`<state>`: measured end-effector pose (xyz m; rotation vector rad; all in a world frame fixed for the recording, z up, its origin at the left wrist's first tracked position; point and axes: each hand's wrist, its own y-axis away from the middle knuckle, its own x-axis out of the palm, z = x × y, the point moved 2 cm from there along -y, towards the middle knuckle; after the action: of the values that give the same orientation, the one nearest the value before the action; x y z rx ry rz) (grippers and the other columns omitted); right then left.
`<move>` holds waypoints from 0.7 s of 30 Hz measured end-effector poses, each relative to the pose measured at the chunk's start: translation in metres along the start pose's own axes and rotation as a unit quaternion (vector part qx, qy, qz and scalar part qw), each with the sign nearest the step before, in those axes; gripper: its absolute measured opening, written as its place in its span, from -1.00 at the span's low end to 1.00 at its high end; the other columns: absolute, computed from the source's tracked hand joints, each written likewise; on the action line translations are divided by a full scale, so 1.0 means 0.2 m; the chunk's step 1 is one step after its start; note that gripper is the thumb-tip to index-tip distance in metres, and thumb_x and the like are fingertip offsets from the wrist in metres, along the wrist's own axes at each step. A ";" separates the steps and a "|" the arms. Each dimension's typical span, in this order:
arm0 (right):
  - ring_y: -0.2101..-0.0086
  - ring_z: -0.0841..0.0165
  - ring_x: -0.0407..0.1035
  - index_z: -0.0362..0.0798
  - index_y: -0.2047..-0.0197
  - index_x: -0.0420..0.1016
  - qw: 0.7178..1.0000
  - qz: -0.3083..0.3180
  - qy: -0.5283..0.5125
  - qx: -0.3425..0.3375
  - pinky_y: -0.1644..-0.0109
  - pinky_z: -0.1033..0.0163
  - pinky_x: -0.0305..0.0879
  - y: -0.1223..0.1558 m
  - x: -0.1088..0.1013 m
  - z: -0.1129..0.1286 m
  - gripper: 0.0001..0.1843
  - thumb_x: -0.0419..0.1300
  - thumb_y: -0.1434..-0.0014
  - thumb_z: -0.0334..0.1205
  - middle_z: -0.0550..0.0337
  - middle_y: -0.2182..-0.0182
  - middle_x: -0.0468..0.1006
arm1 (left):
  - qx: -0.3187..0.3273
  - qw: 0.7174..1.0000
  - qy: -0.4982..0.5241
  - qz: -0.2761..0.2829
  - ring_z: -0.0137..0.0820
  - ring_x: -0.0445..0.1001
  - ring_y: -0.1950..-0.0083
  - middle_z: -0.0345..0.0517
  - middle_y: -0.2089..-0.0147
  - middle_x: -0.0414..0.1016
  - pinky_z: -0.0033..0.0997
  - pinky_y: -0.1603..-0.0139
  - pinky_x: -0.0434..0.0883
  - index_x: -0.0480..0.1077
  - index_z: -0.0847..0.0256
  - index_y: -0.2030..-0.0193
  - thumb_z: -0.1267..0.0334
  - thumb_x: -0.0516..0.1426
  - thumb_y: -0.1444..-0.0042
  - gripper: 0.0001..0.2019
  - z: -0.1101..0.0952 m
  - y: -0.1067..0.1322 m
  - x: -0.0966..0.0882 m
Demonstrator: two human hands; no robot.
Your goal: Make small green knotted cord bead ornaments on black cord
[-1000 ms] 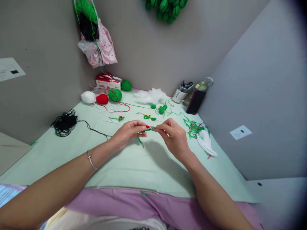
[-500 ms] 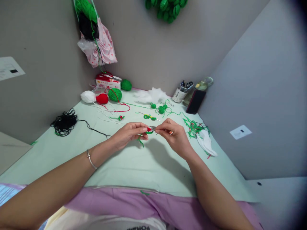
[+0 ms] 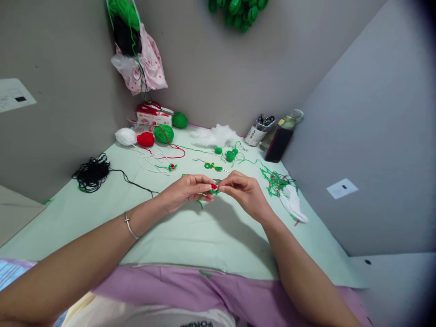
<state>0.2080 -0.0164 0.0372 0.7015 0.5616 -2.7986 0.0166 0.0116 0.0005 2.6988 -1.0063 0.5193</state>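
Observation:
My left hand [image 3: 194, 188] is closed in a pinch on a small crochet piece [image 3: 214, 189] in red, white and green, held above the table. A green yarn tail [image 3: 200, 204] hangs below those fingers. My right hand [image 3: 243, 190] is closed too, with its thumb and fingertips at the right edge of the piece. From its fingers the grey metal blades of small scissors [image 3: 217, 180] point left over the work; their handle is hidden in the hand. Just beyond lie a yellow-handled crochet hook [image 3: 218, 166] and another small red and green crochet piece [image 3: 172, 167].
Balls of white [image 3: 126, 136], red [image 3: 146, 139] and green yarn [image 3: 164, 134] sit at the back left. Black yarn [image 3: 91, 173] lies on the left. White stuffing [image 3: 216, 135], a pen cup [image 3: 255, 135] and a phone [image 3: 279, 144] stand behind; yarn scraps [image 3: 275, 181] are right.
My right fingertips have come in against the crochet piece, and the scissor blades have tipped upward. The piece has turned a little, showing more of its red part.

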 end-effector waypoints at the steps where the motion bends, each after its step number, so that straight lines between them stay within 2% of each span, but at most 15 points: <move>1: 0.37 0.39 0.29 0.00 0.31 0.61 1.000 -0.017 0.019 -0.011 0.32 0.25 0.20 0.00 0.00 0.00 -0.90 0.30 -0.19 -0.18 0.19 0.40 0.46 | 0.002 1.000 0.006 -0.007 -0.43 0.54 0.27 -0.12 0.25 0.54 -0.33 0.04 0.44 0.51 0.28 0.18 0.23 0.30 -0.06 -0.79 0.00 0.00 0.00; 5: 0.33 0.38 0.33 0.04 0.24 0.60 0.994 -0.050 0.086 -0.053 0.32 0.25 0.21 0.01 0.00 0.00 -0.90 0.25 -0.24 -0.21 0.16 0.35 0.47 | 0.004 1.000 0.014 -0.010 -0.46 0.54 0.27 -0.17 0.27 0.51 -0.36 0.05 0.43 0.50 0.28 0.17 0.28 0.30 -0.06 -0.79 -0.01 0.00 0.00; 9: 0.30 0.38 0.35 0.04 0.21 0.61 0.988 -0.043 0.123 -0.080 0.30 0.27 0.24 0.01 -0.02 0.02 -0.89 0.22 -0.25 -0.28 0.15 0.29 0.44 | 0.009 1.000 0.009 -0.008 -0.45 0.54 0.26 -0.16 0.24 0.50 -0.35 0.04 0.43 0.50 0.27 0.16 0.28 0.30 -0.07 -0.80 -0.01 0.00 0.00; 15: 0.31 0.37 0.33 0.03 0.22 0.59 0.966 -0.048 0.210 -0.140 0.27 0.26 0.26 0.01 -0.05 0.05 -0.83 0.16 -0.29 -0.32 0.15 0.34 0.42 | 0.010 1.000 0.000 -0.024 -0.44 0.54 0.27 -0.16 0.25 0.50 -0.32 0.02 0.43 0.50 0.26 0.19 0.26 0.30 -0.05 -0.81 -0.01 0.01 0.00; 21: 0.31 0.36 0.32 0.04 0.21 0.58 0.961 -0.042 0.237 -0.137 0.25 0.23 0.27 0.02 -0.05 0.05 -0.79 0.11 -0.32 -0.29 0.13 0.33 0.41 | 0.010 1.000 -0.006 -0.022 -0.41 0.54 0.25 -0.12 0.24 0.53 -0.29 0.00 0.42 0.51 0.26 0.19 0.26 0.29 -0.05 -0.81 -0.01 0.01 -0.01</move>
<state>0.2138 -0.0226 0.0497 1.3167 1.0590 -2.5419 0.0142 0.0122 0.0014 2.7382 -0.9467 0.5082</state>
